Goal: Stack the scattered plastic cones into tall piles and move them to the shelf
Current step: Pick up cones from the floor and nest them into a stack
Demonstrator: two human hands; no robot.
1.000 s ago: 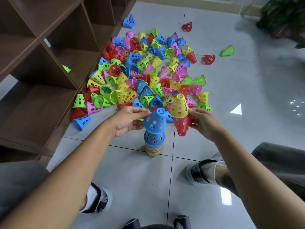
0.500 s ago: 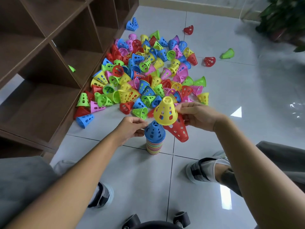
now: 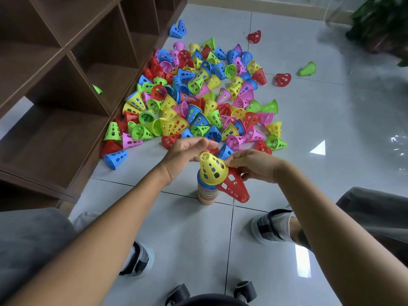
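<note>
At frame centre your right hand (image 3: pixel 254 165) pinches a yellow cone (image 3: pixel 212 170) and red cone (image 3: pixel 235 186) over the stack (image 3: pixel 206 194); your left hand (image 3: pixel 187 154) hovers, fingers relaxed.

left hand (image 3: pixel 185 154) fingers relaxed, right hand (image 3: pixel 254 165) pinching

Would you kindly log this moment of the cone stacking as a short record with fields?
stack: striped pile upright on the floor tiles, blue cone on top
yellow cone: tilted over the stack top, not seated
red cone: upside down, beside the stack
right hand: holds the yellow and red cones
left hand: fingers relaxed, holds nothing, near the yellow cone's tip
loose cones: heaped on the floor beyond the hands
shelf: on the left, one green cone inside
</note>
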